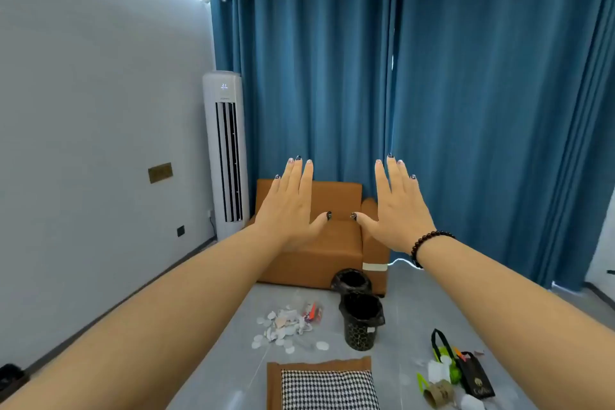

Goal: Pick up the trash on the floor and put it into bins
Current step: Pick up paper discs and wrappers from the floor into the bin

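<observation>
My left hand [293, 203] and my right hand [396, 206] are raised in front of me at arm's length, palms away, fingers straight and spread, holding nothing. Far below them on the grey floor lies a heap of white paper scraps and round pads [286, 326] with a red wrapper. To its right stand two black bins lined with black bags, the nearer one [361, 326] and the farther one [352, 281]. More trash lies at the lower right: a black paper bag [476, 376], green pieces [446, 356] and a brown paper cup sleeve [439, 393].
A brown sofa seat [319, 253] stands against blue curtains [466, 110] beyond the bins. A white tower air conditioner [226, 153] is in the corner at left. A houndstooth cushion on a brown seat [327, 386] sits at the bottom centre.
</observation>
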The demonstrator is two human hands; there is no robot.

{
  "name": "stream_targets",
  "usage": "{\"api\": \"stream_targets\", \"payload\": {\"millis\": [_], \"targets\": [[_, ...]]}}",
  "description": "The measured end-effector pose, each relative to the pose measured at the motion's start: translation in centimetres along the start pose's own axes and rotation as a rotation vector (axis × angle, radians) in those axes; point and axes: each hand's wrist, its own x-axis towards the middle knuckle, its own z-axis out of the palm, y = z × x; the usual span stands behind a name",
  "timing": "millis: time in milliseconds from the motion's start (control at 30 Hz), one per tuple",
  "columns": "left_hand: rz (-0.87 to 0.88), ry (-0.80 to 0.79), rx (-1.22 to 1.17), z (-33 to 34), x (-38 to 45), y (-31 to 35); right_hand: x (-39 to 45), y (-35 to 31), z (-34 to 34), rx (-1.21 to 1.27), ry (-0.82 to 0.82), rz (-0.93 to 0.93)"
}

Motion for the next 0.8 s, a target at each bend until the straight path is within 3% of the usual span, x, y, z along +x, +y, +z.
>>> {"api": "stream_targets", "payload": {"millis": [233,433,800], "targets": [[-0.061,-0.014,-0.018,5.3,6.4,0.6,5.6,3.7,5.6,0.130,-0.012,0.002],[-0.093,-0.038,-0.014,9.9,9.2,-2.5,9.3,3.8,11.3,0.279,-0.071,0.070],[-0.128,-0.108,-0.012,18.1,10.8,-15.8,16.5,-5.7,22.0,0.361,-0.164,0.065]]}}
